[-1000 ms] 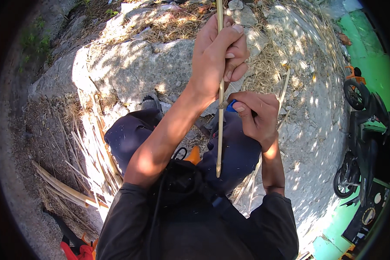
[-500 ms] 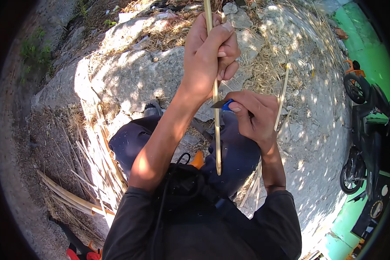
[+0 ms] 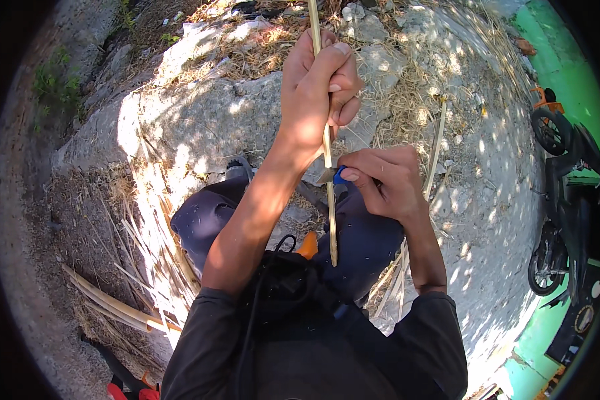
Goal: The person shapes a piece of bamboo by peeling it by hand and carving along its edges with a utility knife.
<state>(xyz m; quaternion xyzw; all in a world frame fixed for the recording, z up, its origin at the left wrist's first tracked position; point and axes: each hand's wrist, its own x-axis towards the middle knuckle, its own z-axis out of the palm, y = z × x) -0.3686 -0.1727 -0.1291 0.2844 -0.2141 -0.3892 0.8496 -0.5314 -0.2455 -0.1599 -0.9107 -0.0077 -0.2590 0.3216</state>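
Bamboo strip (image 3: 328, 167) runs near-vertical in view, long axis pointing away from the person's body, lower end over the lap. Left hand (image 3: 317, 90) fisted around its upper part; right hand (image 3: 383, 183) just below, fingers pinched on blue-handled knife (image 3: 335, 175) w/ blade touching strip. Right hand nearer strip's lower end.

Single head-worn fisheye, looking steeply down, close over lap
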